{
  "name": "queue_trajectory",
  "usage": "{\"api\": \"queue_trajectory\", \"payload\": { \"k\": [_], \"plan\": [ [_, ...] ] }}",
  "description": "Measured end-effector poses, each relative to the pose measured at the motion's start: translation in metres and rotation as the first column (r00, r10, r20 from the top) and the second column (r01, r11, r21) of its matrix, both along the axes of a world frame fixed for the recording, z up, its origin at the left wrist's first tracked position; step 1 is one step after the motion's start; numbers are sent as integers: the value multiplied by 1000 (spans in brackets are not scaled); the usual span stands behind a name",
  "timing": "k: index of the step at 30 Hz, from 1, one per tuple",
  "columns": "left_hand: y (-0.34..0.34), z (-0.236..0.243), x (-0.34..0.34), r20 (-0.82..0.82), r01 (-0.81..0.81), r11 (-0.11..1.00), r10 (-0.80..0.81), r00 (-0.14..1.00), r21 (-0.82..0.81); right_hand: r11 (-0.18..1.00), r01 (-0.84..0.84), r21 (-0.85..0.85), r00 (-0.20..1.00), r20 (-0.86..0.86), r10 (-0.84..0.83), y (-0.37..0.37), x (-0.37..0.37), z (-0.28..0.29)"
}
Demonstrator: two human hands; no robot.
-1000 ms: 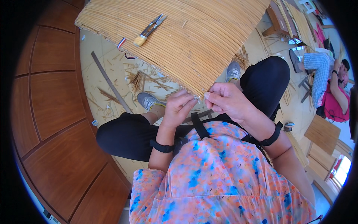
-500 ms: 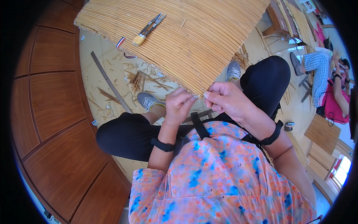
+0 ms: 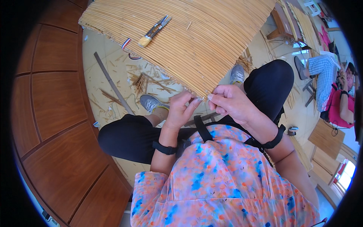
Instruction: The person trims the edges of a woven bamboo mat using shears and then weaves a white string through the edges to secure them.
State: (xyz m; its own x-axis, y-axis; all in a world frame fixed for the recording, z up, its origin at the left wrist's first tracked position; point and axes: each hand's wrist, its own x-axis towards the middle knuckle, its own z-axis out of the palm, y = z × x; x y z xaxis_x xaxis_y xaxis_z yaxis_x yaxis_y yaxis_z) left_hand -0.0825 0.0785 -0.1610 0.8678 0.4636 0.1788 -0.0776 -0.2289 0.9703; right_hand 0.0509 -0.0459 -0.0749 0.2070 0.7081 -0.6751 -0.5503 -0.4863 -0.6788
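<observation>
A large mat of thin yellow stalks [image 3: 196, 41], laid side by side and bound along the edge, slopes away from my lap. Its near corner lies between my two hands. My right hand [image 3: 228, 99] pinches that corner between thumb and fingers. Close on its left, my left hand [image 3: 181, 108] has its fingers curled at the bound edge, with the thumb tip by the corner. Small pale strands show between the thumbs, too fine to make out. A pair of thread snips [image 3: 155, 30] with a yellow-wrapped end rests on the mat.
A striped ribbon loop [image 3: 126, 44] hangs at the mat's left edge. Cut stalks [image 3: 141, 81] and a long dark strip [image 3: 109, 79] lie on the floor. Brown wooden panels [image 3: 56, 94] stand at left. Another person [image 3: 336, 90] sits at far right beside a wooden table [image 3: 281, 28].
The mat and snips sit slightly lower and further right in view. My left thumb has straightened a little away from the index finger. My right hand keeps its pinch.
</observation>
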Motion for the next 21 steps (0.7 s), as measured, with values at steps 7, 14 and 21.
{"api": "queue_trajectory", "payload": {
  "k": [7, 14, 21],
  "plan": [
    [-4, -3, -3, -53, 20, 951, -38, 998, -307, 1000, 7, 12, 1000, -2, -7, 0, -1, 0],
    [-9, -1, 0, 0, -1, 958, 1, 1000, -285, 1000, -8, 0, 1000, -4, 8, -1, 1, 0],
    [-17, 17, 9, 26, -40, 645, 92, 995, -763, 1000, -22, 21, 1000, -2, 22, 3, 0, 3]
  ]
}}
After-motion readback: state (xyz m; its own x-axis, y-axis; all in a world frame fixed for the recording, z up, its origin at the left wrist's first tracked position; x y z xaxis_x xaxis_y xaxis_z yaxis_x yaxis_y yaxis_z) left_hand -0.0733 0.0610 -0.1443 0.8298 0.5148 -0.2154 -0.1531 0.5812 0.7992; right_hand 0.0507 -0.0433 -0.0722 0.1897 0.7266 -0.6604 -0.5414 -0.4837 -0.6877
